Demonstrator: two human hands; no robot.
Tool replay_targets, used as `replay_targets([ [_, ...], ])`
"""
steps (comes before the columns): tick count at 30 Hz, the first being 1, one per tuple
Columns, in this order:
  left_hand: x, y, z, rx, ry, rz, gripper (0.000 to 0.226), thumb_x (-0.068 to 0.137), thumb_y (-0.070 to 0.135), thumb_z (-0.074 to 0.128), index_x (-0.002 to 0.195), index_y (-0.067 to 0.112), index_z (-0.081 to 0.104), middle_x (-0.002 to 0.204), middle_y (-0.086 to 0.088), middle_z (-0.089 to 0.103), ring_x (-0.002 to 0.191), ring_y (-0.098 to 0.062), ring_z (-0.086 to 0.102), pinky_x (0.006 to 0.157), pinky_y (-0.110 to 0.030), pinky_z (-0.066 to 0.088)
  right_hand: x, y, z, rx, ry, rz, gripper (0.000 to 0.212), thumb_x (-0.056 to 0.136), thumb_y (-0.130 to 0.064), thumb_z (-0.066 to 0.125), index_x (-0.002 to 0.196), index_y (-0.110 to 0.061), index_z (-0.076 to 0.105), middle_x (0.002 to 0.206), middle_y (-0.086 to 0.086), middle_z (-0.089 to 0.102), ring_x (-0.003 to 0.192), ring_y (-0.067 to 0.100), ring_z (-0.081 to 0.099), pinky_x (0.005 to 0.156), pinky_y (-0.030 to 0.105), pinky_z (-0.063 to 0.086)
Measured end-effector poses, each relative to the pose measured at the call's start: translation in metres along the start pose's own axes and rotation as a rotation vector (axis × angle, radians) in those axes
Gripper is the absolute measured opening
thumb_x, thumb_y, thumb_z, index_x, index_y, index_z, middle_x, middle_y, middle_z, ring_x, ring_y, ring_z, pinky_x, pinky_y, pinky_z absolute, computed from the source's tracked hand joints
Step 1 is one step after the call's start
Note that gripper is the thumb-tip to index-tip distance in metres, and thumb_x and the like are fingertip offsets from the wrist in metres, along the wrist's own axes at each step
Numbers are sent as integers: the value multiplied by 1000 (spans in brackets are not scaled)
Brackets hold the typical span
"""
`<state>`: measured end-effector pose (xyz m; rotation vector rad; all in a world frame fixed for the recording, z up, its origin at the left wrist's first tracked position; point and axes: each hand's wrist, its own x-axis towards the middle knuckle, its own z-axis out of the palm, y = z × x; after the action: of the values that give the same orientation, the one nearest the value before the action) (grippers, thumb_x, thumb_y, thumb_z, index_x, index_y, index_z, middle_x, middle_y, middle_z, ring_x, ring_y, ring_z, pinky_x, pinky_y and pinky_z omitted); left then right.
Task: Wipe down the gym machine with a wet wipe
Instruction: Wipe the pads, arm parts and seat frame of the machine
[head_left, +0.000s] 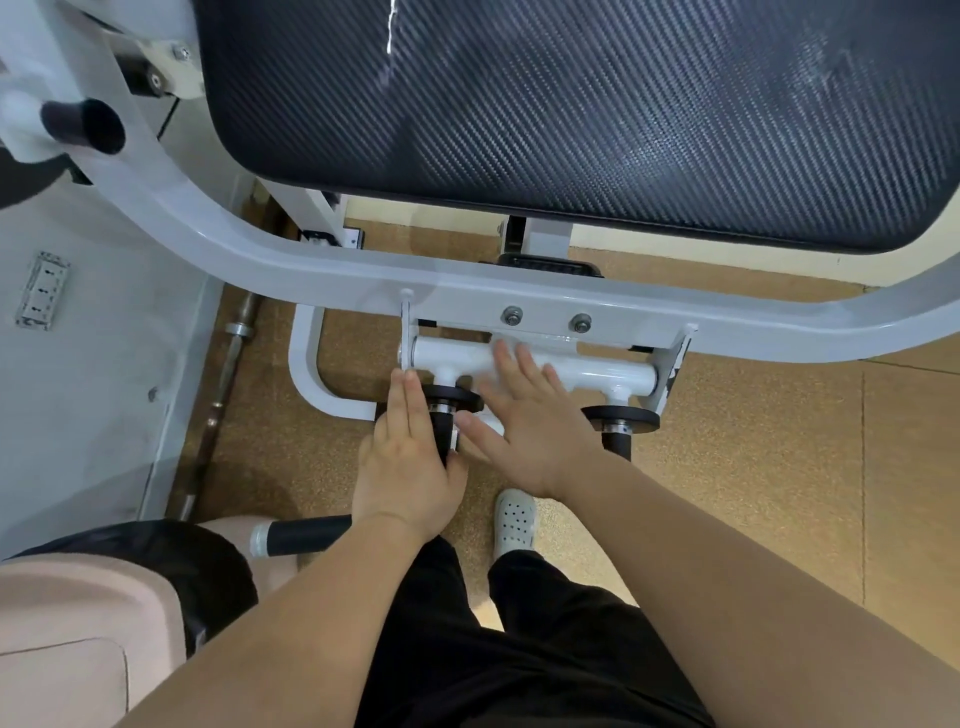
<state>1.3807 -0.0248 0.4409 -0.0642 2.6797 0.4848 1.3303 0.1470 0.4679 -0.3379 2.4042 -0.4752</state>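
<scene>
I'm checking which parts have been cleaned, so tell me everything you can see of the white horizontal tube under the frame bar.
The white horizontal tube is glossy painted metal, lying level between two white end brackets below the grey frame bar. Two short stubs drop from it to black discs and black grips. The right hand lies flat with fingers spread over its middle; a wipe under it cannot be made out. The left hand holds the left black grip.
</scene>
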Motion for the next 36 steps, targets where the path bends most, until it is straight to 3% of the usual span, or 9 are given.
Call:
replay_targets([
  [4,0,0,0,-11,8,6,98,96,51,48,159,11,-15,170,-9,-11,151,-27,24,120,-48,30,-3,-2,13,4,101,137,103,84,-86,4,162,-21,22,171,5,-17,156,25,-23,128,49,-7],
  [8,1,1,0,-27,3,1,99,97,55,47,159,11,-15,170,-7,-12,152,-26,22,120,-47,30,18,-17,9,-51,73,-31,96,92,-77,8,164,-16,-3,171,5,-18,155,21,-23,128,45,-9],
  [11,1,0,-1,-31,8,6,100,96,53,49,160,10,-14,170,-7,-10,151,-26,23,119,-48,32,21,-13,8,-112,35,-46,98,91,-78,4,163,-14,-10,170,6,-22,155,22,-25,128,46,-7],
  [16,-1,2,-3,16,-17,14,100,95,47,50,159,9,-17,169,-9,-15,150,-29,23,118,-48,32,-8,18,1,-274,38,358,114,87,-86,5,160,-1,-12,169,25,-10,156,40,-14,128,52,3],
  [20,-1,3,-5,14,-23,18,101,94,47,51,158,9,-18,169,-10,-16,150,-30,22,118,-47,32,-15,30,-11,-249,33,510,121,83,-91,1,159,3,-11,168,28,-6,156,44,-10,127,52,7],
  [27,1,1,-3,18,-21,30,104,91,43,56,158,8,-16,169,-11,-11,148,-32,26,114,-48,38,9,5,-9,-291,-5,102,98,96,-77,8,161,-8,-15,171,16,-8,158,33,-12,129,46,2],
  [29,0,0,-3,20,-23,25,104,92,43,56,158,8,-16,169,-10,-12,148,-31,26,114,-48,37,3,14,-20,-303,-24,148,98,96,-78,11,162,-9,-11,171,16,-2,158,34,-6,129,45,3],
  [33,0,2,-4,22,-23,24,104,93,47,54,158,8,-18,169,-10,-15,148,-31,26,116,-47,35,-17,45,-31,-353,-85,491,111,91,-85,9,160,0,-7,169,25,-1,157,41,1,128,51,9],
  [36,0,2,-5,22,-26,17,104,94,48,53,158,9,-19,168,-10,-16,147,-31,27,116,-46,35,-13,37,-28,-331,-70,427,110,91,-84,7,160,0,-9,169,23,-4,157,41,-1,128,51,12],
])
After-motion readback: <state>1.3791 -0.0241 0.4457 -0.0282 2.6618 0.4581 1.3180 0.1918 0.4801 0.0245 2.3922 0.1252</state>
